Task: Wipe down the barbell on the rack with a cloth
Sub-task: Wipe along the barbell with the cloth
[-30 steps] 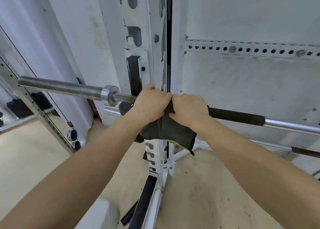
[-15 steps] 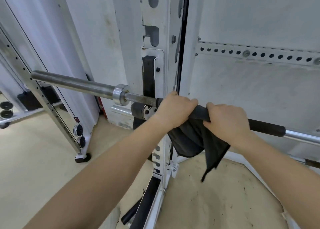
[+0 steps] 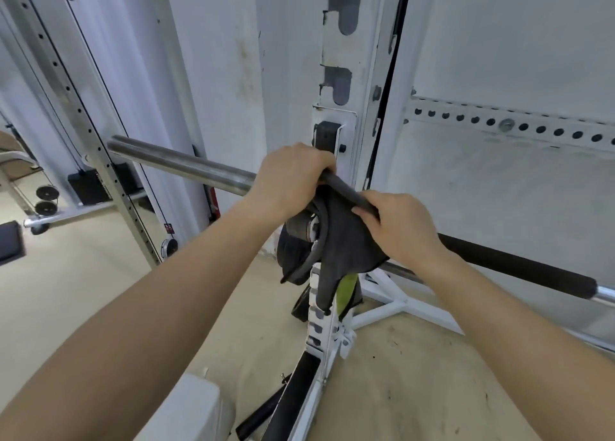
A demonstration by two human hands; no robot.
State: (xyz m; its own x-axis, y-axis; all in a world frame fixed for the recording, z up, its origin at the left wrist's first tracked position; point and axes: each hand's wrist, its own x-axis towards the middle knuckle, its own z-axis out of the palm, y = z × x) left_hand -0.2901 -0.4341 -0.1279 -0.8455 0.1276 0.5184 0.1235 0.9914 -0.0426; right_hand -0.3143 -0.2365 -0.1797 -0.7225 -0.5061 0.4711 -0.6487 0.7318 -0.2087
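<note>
A steel barbell (image 3: 186, 165) lies across the white rack upright (image 3: 336, 131), its bare sleeve pointing left and a black padded section (image 3: 519, 269) running right. A dark grey cloth (image 3: 342, 240) with a yellow-green underside is draped over the bar at the rack hook and hangs below it. My left hand (image 3: 289, 177) grips the cloth's upper end on the bar beside the upright. My right hand (image 3: 402, 227) grips the cloth a little to the right and lower. The bar's collar is hidden behind my left hand.
The rack's white base legs (image 3: 386, 310) spread over the tan floor below the hands. A perforated metal post (image 3: 83, 121) leans at the left, with small black wheels (image 3: 46, 201) beyond it. A white wall with a perforated strip (image 3: 519, 127) is behind.
Both hands slid left along the bar with the cloth; the left hand now covers the collar. The hands have spread apart, stretching the cloth between them. The view shifted left.
</note>
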